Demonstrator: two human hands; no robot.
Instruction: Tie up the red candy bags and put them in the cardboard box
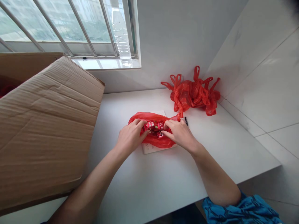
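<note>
An open red plastic bag [161, 143] lies in front of me, with shiny red printed packets [153, 125] in its mouth. My left hand [133, 133] reaches in from the left, thumb and fingers closed around the left end of a packet. From the other side, my right hand [178, 132] pinches the packet's right end between thumb and fingers. Beneath the bag, a white notebook or paper [149, 149] with handwriting sticks out. A black pen-like object [186, 120] shows just beyond my right hand. My palms and the bag's bottom are hidden.
Several tied red plastic bags [192, 93] sit at the back of the white table [149, 186], near the tiled wall. A large open cardboard box [46, 130] takes up the left side. On the windowsill stands a clear water bottle [121, 39].
</note>
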